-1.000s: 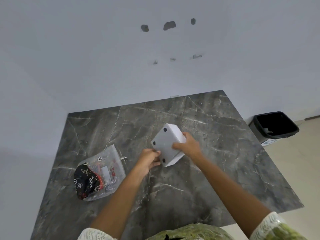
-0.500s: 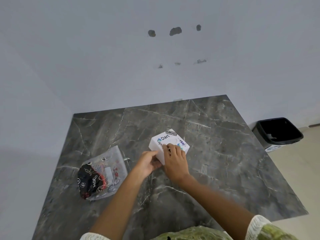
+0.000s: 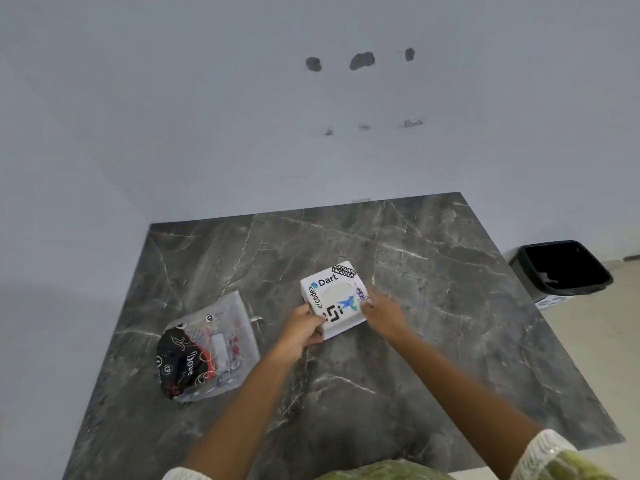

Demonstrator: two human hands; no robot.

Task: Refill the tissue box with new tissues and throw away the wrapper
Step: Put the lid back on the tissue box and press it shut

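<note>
Tissue box [image 3: 334,299] upright, gripped by left hand [image 3: 304,327]; right hand [image 3: 382,311] touching its side, grasp unclear. Risk: forgetting wrapper [image 3: 207,348] beside it, bin [image 3: 564,268] well apart.

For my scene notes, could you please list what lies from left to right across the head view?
Clear printed plastic wrapper → left hand → white stickered tissue box → right hand → black waste bin.

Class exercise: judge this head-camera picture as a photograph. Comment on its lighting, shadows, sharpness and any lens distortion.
Head view: soft, even light, no glare on the marble table; only faint shadows under the tissue box and wrapper; box stickers read sharply, while the right hand is slightly motion-blurred beside the crisper left hand; wide-angle stretch splays the table edges and tilts the bin.
</note>
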